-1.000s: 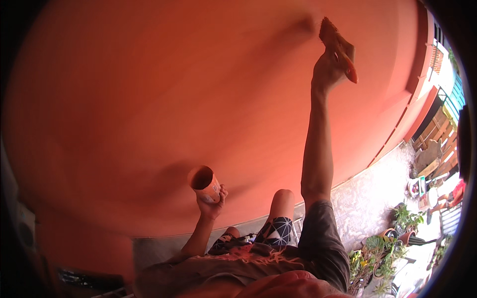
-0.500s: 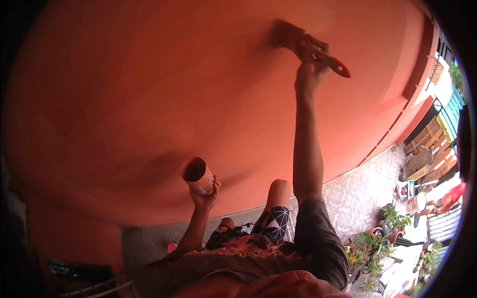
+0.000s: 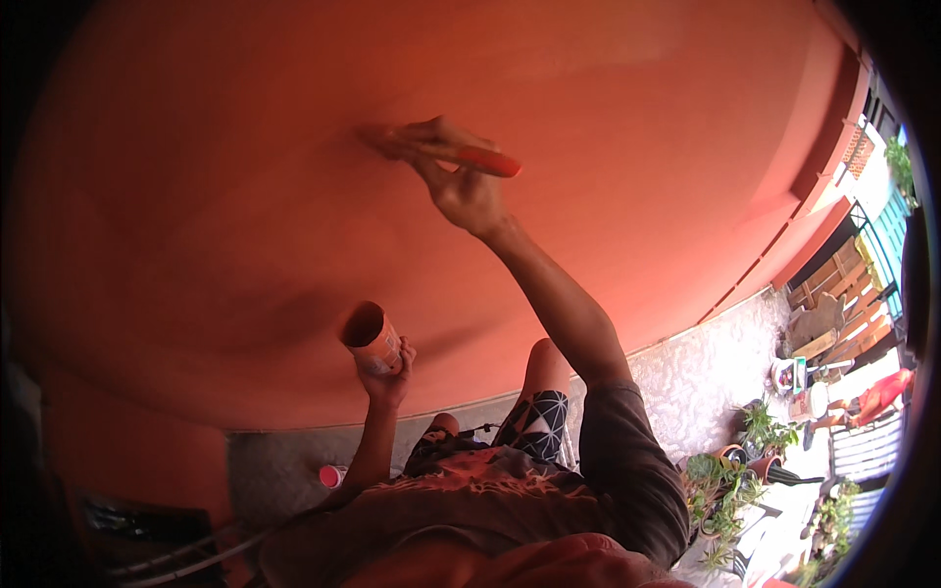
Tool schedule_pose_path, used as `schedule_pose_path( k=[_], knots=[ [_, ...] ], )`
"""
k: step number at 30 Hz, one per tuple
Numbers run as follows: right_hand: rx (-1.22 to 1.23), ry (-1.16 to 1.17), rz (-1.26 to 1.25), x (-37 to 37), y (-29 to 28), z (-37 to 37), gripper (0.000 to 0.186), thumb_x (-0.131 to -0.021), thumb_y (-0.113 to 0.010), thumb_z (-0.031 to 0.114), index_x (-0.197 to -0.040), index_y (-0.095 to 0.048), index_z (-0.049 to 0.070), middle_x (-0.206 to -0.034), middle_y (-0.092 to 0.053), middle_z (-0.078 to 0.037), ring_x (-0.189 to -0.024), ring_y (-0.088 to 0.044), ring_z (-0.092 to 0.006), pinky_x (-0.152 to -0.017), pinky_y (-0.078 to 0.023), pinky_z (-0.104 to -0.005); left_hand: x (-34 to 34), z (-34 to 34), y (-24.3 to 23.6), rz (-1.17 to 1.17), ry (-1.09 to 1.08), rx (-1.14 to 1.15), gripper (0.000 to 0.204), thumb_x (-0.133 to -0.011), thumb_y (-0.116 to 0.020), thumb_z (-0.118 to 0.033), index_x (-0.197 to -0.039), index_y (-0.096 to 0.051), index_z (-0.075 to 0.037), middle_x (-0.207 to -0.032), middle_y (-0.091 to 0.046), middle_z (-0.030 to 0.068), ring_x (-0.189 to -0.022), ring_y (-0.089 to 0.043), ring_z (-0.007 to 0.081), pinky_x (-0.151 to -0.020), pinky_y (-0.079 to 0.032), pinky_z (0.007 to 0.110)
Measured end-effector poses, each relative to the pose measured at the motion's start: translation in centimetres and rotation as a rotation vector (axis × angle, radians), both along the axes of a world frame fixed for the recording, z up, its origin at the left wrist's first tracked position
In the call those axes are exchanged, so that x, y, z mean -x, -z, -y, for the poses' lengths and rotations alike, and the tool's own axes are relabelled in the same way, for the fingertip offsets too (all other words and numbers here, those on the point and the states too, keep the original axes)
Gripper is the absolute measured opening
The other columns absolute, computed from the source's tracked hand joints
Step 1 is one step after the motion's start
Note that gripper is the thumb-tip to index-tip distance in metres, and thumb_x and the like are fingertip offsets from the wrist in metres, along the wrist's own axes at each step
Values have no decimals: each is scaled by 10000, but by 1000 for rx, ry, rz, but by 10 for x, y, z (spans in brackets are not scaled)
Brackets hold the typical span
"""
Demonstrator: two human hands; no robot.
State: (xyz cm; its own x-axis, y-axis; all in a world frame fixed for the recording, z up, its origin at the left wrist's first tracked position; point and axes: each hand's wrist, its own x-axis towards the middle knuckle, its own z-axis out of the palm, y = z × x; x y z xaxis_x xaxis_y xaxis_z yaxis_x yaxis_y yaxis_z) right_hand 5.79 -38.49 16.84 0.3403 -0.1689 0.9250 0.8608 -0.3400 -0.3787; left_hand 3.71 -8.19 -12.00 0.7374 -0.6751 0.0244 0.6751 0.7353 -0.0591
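In my right hand is a paintbrush, gripped by its red-tipped handle. Its blurred bristle end points left, at the orange-red wall, and seems to touch it. Lower and to the left, my left hand is wrapped round an orange paint can. The can is tilted, its dark mouth turned up and toward the wall; what is inside cannot be made out.
A small container with a pinkish-red top stands on the grey floor at lower left. Potted plants line the right side. Beyond them are stacked wooden boards and a person in red.
My right hand has swept left and somewhat down across the wall with the paintbrush. The left hand and can sit slightly further left and higher in view.
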Motion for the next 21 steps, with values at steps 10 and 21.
schedule_pose_path(
  k=[10,21],
  knots=[
    [-530,732,623,5,-34,137,106,-969,-615,22,-989,-696,-44,-1023,-707,-109,-937,-698,-250,-765,-597,-328,13,-2,-11,30,-7,-9,793,-848,-771,-376,-1343,-418,133,-1289,-496,252,-1207,-505,328,-1063,-525,382],
    [-101,178,135,-15,-10,-32,173,-897,-693,39,-1068,-689,13,-962,-707,-90,-862,-679,-175,-658,-547,-277,30,-38,-10,25,-92,-9,786,-851,-763,-363,-1323,-403,154,-1258,-506,242,-1178,-525,306,-1062,-528,364]
  ],
)
